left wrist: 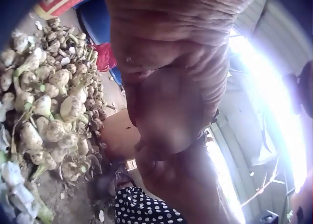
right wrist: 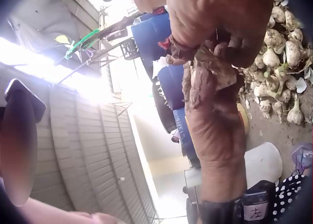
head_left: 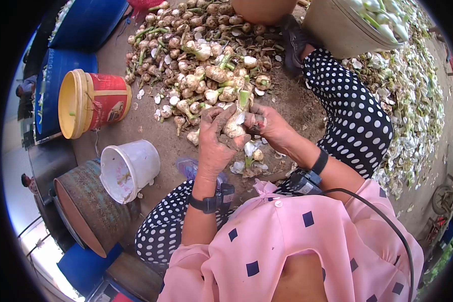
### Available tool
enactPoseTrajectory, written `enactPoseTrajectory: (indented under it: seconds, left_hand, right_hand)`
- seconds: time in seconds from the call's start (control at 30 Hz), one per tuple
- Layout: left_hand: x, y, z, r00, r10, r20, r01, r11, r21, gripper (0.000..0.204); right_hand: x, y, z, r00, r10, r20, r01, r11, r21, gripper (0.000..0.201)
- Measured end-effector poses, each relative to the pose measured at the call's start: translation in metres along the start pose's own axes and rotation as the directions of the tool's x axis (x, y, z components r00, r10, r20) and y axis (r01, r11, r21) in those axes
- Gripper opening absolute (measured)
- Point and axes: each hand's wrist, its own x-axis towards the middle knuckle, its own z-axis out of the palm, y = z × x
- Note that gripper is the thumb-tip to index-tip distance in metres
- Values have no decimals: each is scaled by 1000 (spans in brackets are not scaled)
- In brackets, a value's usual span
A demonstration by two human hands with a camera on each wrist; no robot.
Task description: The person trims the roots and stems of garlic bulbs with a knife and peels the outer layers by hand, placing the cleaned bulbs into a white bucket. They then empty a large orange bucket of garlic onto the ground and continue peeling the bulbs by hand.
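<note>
A garlic bulb point(head_left: 233, 127) with a cut green stem stub is held between both hands in the head view, its stem pointing up and away. My left hand point(head_left: 212, 138) grips the bulb from the left, thumb along its near side. From the right, my right hand point(head_left: 274, 130) pinches the papery skin at the bulb's side with curled, dirt-covered fingers. A white flap of skin stands loose there. In the right wrist view the left hand point(right wrist: 215, 121) holds the bulb, partly hidden behind the right hand point(right wrist: 220, 18).
Beyond the hands lies a heap of unpeeled garlic point(head_left: 186, 80). A white bucket point(head_left: 136, 168) and a red-and-yellow bucket point(head_left: 105, 100) stand left. At upper right, a large pail point(head_left: 337, 27) holds white bulbs beside a spread of garlic skins point(head_left: 412, 116).
</note>
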Motion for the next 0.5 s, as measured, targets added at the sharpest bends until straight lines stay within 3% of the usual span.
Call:
enactPoseTrajectory:
  seconds: [0.03,0.1,0.13,0.2,0.33,0.4,0.43,0.47,0.5]
  left_hand:
    - [-2,4,2,1000,7,2,-7,1000,13,62]
    - [-6,10,8,997,-74,-35,65,978,-199,59]
    - [-7,16,10,997,-66,-39,58,981,-186,59]
    - [-10,29,14,973,-227,-30,177,827,-534,57]
    - [-14,38,20,955,-297,0,224,719,-658,49]
    - [-12,40,12,886,-411,216,330,229,-916,47]
    - [-12,39,9,886,-411,216,332,235,-914,47]
    - [-12,37,8,859,-425,285,370,132,-920,43]
    - [-11,37,6,831,-430,354,403,27,-915,39]
  right_hand:
    - [-4,-1,1,1000,-28,2,28,999,23,52]
    - [-11,-9,-5,998,-34,45,33,999,18,48]
    - [-14,-13,-7,998,-31,61,31,1000,-2,41]
    - [-20,-19,-7,996,-34,80,35,999,-17,35]
    - [-28,-23,-11,994,-71,83,74,997,-30,24]
    - [-27,-20,-19,990,-83,117,88,995,-38,21]
    - [-22,-16,-25,923,-337,185,380,869,-316,18]
    - [-19,-12,-28,786,-529,319,611,586,-533,16]
    - [-18,-7,-30,782,-534,321,616,584,-529,16]
